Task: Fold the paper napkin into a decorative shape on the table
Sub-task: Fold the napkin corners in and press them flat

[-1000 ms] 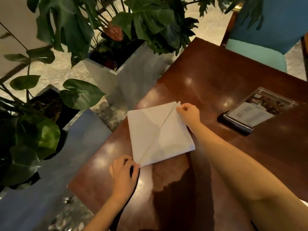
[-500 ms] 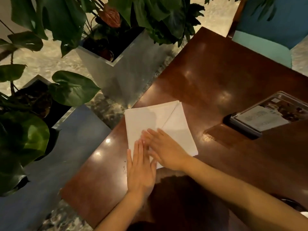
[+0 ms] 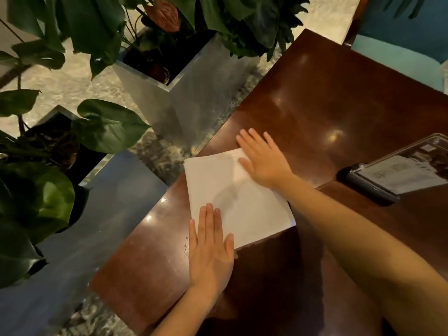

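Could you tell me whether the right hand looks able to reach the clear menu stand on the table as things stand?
Probably yes: the right hand lies flat on the napkin, and only bare table shows between it and the menu stand.

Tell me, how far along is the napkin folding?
Early days. The napkin lies on the table as a flat square, with no decorative shape showing. In hand: the left hand and right hand press opposite corners flat, fingers spread. The shaping folds are left.
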The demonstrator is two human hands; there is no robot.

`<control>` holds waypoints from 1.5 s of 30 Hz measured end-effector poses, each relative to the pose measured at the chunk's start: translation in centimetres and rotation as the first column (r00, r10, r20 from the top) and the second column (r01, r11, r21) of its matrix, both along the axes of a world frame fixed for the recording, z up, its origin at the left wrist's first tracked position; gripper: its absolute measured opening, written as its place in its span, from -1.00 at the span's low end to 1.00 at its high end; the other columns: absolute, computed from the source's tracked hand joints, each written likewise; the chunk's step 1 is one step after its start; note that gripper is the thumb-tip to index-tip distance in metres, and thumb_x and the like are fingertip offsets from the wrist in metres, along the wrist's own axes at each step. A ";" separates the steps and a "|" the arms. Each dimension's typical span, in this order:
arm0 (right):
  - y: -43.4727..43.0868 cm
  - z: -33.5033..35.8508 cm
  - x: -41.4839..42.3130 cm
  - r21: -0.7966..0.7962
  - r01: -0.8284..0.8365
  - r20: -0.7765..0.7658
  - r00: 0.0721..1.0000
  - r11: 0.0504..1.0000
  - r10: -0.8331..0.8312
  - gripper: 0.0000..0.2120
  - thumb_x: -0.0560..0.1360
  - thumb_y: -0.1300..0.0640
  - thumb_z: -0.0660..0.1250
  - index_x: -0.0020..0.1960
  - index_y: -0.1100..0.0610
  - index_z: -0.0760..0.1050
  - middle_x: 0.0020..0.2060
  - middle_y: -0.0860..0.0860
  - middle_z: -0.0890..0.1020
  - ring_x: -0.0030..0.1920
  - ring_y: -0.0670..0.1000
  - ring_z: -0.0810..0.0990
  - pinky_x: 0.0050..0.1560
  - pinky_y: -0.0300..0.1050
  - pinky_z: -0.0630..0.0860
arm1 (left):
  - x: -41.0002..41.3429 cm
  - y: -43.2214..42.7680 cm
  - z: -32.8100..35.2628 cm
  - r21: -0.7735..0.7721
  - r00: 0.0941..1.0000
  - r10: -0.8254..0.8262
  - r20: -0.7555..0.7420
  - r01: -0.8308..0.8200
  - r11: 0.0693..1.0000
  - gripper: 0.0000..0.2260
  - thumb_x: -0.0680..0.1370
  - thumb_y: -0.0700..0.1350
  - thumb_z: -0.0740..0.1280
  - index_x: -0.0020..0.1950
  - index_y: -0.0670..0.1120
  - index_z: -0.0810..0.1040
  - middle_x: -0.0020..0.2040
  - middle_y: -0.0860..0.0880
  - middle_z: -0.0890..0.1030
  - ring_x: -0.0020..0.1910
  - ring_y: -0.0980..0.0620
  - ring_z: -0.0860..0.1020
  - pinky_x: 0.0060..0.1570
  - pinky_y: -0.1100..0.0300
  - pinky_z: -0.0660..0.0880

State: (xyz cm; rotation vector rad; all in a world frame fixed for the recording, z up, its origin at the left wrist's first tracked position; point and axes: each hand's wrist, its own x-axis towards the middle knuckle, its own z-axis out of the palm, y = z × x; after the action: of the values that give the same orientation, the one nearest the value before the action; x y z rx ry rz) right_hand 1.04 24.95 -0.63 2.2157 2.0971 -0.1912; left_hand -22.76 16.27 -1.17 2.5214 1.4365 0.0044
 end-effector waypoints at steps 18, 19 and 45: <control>-11.3 -0.6 -8.5 -0.029 0.150 -0.163 0.975 0.988 -0.153 -0.43 0.59 -0.18 -0.24 0.53 0.05 -0.03 0.52 0.00 0.05 0.52 0.05 -0.03 0.45 0.09 -0.10 | -0.4 0.1 -0.5 0.005 0.999 -0.038 -0.028 0.038 0.999 -0.47 0.61 0.05 -0.10 0.48 -0.23 0.14 0.49 -0.21 0.20 0.50 -0.10 0.09 0.46 -0.05 -0.07; -11.2 -0.5 -7.8 -0.033 0.157 -0.151 0.976 0.987 -0.160 -0.42 0.58 -0.18 -0.26 0.53 0.06 -0.05 0.53 0.00 0.04 0.52 0.05 -0.05 0.45 0.09 -0.12 | -0.4 0.1 -0.6 0.005 0.998 -0.044 -0.038 0.044 0.999 -0.47 0.60 0.05 -0.08 0.48 -0.24 0.14 0.49 -0.22 0.20 0.50 -0.11 0.10 0.46 -0.05 -0.08; -17.9 3.7 -4.4 -0.183 0.828 -0.542 0.364 0.529 -0.757 -0.70 0.49 0.22 0.32 0.21 0.24 0.43 0.16 0.15 0.46 0.05 0.08 0.47 0.04 -0.09 0.45 | -2.3 6.6 5.3 -0.387 0.845 0.446 0.297 -0.320 0.865 -0.69 0.54 -0.15 0.26 0.25 -0.21 0.41 0.10 -0.16 0.54 0.10 -0.16 0.48 0.04 0.07 0.40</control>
State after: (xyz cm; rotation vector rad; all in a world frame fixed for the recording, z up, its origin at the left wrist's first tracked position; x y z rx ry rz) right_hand -3.36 7.02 3.10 3.4027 0.8677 -0.9084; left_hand -25.07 22.90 4.08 1.8072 1.5997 0.2871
